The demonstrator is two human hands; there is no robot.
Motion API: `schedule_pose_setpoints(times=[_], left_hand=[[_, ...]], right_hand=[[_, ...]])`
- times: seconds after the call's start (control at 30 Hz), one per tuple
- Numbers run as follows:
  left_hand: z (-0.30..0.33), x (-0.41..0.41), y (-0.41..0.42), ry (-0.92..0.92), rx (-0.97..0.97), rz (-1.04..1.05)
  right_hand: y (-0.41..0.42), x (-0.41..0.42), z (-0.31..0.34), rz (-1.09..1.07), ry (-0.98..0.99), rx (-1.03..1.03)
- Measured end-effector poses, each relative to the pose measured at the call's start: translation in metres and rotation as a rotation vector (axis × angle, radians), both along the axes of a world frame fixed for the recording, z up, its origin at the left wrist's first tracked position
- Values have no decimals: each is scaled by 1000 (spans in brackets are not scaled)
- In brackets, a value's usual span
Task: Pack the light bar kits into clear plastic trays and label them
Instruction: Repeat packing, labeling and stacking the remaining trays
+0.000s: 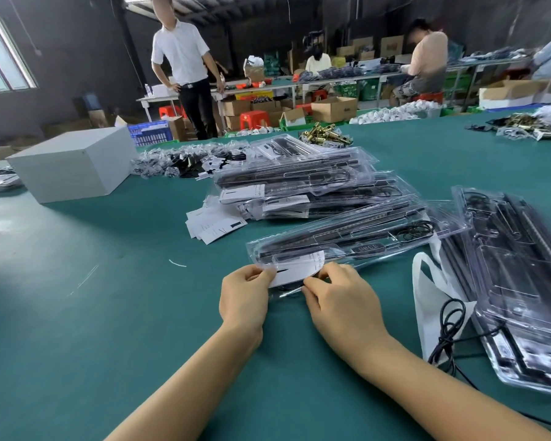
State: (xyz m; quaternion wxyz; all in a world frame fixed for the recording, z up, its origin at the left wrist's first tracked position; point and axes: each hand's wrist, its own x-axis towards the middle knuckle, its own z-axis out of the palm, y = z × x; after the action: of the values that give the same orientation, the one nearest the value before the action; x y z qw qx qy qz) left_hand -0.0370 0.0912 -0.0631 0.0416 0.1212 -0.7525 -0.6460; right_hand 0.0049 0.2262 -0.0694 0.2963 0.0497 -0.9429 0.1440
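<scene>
A clear plastic tray (357, 233) with a black light bar kit inside lies on the green table in front of me. A white paper label (296, 265) sits curved at the tray's near left end. My left hand (244, 297) pinches the label's left edge. My right hand (337, 297) pinches its right edge, fingers curled at the tray's near rim. Behind it stands a pile of packed trays (299, 183). A heap of loose white labels (213, 226) lies to the left of that pile.
More clear trays (516, 281) with black parts and a loose black cable (452, 326) lie at my right, over a white bag (433, 303). A white box (74, 163) stands at the far left. Small bagged parts (178, 162) and brass hardware (325, 135) lie farther back. People stand and sit beyond the table.
</scene>
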Motion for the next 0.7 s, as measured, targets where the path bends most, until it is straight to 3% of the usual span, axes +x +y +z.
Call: schedule_pose_setpoints(times=[0.1, 0.4, 0.7], left_hand=[[0, -3, -2, -4, 10, 7], [-2, -8, -5, 6, -33, -61], [-4, -7, -3, 42, -137, 21]], right_hand=[[-4, 0, 0, -20, -4, 155], [-1, 4, 4, -103, -30, 304], [1, 5, 4, -62, 45, 326]])
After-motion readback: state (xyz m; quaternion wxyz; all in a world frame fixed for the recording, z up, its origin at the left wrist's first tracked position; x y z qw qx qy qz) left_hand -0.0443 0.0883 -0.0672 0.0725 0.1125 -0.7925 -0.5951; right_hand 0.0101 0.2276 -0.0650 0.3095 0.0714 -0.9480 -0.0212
